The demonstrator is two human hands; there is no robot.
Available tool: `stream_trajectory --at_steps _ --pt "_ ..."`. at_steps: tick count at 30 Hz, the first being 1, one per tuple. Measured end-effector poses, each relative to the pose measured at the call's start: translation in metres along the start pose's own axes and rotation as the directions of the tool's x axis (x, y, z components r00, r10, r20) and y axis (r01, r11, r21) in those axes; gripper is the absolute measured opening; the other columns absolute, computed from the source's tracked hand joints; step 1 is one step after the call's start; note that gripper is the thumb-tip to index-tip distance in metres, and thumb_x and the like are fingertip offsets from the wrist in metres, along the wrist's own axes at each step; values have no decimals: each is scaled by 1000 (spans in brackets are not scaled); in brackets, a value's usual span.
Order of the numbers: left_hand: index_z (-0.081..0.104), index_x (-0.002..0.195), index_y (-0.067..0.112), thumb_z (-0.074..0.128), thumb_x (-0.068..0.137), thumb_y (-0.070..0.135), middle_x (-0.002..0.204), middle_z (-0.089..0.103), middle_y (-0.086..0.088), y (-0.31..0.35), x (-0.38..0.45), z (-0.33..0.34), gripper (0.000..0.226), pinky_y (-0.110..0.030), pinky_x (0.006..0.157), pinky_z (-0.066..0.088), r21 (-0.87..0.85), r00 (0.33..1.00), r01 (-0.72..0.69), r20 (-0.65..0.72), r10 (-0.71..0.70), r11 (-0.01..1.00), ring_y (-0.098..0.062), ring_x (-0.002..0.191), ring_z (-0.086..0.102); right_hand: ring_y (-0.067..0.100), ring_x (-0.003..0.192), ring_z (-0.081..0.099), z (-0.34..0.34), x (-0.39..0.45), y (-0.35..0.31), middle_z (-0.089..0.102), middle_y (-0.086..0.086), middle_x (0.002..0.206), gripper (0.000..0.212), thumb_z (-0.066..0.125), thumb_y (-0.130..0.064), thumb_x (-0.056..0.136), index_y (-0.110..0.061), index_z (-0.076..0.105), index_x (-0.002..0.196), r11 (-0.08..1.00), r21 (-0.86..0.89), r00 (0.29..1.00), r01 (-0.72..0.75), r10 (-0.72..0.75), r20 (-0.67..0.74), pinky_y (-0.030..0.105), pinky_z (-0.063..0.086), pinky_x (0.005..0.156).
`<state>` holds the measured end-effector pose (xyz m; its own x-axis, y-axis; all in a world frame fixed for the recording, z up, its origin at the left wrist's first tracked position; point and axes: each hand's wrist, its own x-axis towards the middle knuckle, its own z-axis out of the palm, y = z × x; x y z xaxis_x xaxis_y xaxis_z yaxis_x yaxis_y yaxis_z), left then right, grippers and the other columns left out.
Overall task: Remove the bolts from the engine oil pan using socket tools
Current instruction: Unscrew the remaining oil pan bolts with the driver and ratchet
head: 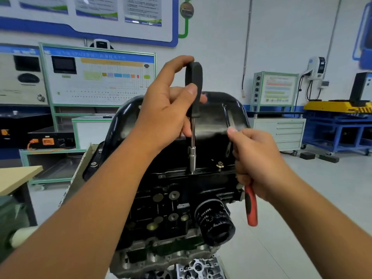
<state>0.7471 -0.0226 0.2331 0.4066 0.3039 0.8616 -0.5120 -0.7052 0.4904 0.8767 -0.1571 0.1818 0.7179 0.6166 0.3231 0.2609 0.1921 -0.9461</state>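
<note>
black driver handle (193, 87) upright in left hand (165, 109), socket (192, 159) down

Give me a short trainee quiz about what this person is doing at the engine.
1. True or false: the left hand grips a black-handled socket driver standing upright on the oil pan flange.
2. What colour is the tool handle in the right hand?
3. The loosened bolt stands: A) left of the socket, B) right of it.

Key: 1 true; 2 red; 3 B.
</note>
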Motion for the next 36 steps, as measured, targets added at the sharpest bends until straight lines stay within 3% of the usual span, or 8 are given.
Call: stream_trajectory --at_steps 3,6,13,17,21,25,30,36 --pt "49 126 32 72 91 17 70 70 -10 -2 0 2 44 -29 48 53 3 991 -43 -124 43 999 -20 47 61 17 44 37 -2 1 21 38 -7 45 45 68 -42 91 -13 48 62 940 -320 983 120 -158 -97 28 34 50" --pt "49 130 38 77 86 20 69 58 -7 -5 2 3 56 -38 65 62 86 982 -67 -172 81 994 -30 57 59 10 51 55 -4 -3 27 56 -6 46 43 77 -53 78 -16 61 62 786 -585 941 200 -321 -110 15 33 45" --pt "45 150 35 51 104 14 90 76 -11 -3 2 -1 51 -18 45 45 -3 998 -14 56 14 1000 -12 45 51 5 50 55 0 -6 26 55 -4 48 39 81 -50 79 -22 63 59 635 -728 932 257 -363 12 18 33 47" --pt "47 146 26 57 100 7 79 71 -19 -1 1 -2 52 -14 49 45 -15 999 -45 -6 45 999 -6 45 53 5 59 55 -2 -5 23 57 -5 56 27 71 -38 92 -22 67 72 566 -768 933 300 -341 113 22 34 51" --pt "52 134 38 78 85 24 66 53 -6 -5 2 4 58 -39 61 59 122 986 -65 -144 83 990 -21 56 55 7 62 56 -1 -9 27 59 -8 61 18 69 -30 90 -22 69 73 591 -732 913 338 -395 103 16 34 51" --pt "55 137 38 77 88 24 70 50 3 -4 3 8 55 -23 66 52 176 980 -73 -168 103 982 -7 64 52 4 66 54 4 -10 29 59 -9 67 25 77 -42 86 -26 67 70 582 -731 899 357 -425 101 21 39 56" --pt "47 146 38 55 98 8 87 76 -11 3 1 1 57 -18 43 43 -15 999 30 33 -29 999 -8 47 52 -2 65 56 4 -9 22 65 -15 70 17 76 -25 90 -33 68 77 625 -682 891 380 -446 88 9 35 55" --pt "50 131 40 81 83 21 58 51 4 -1 0 5 61 -31 61 55 191 981 -18 -187 55 981 -8 49 48 4 69 61 16 -18 30 69 -15 73 13 78 -27 87 -32 73 75 839 -428 938 335 -341 66 24 49 64"
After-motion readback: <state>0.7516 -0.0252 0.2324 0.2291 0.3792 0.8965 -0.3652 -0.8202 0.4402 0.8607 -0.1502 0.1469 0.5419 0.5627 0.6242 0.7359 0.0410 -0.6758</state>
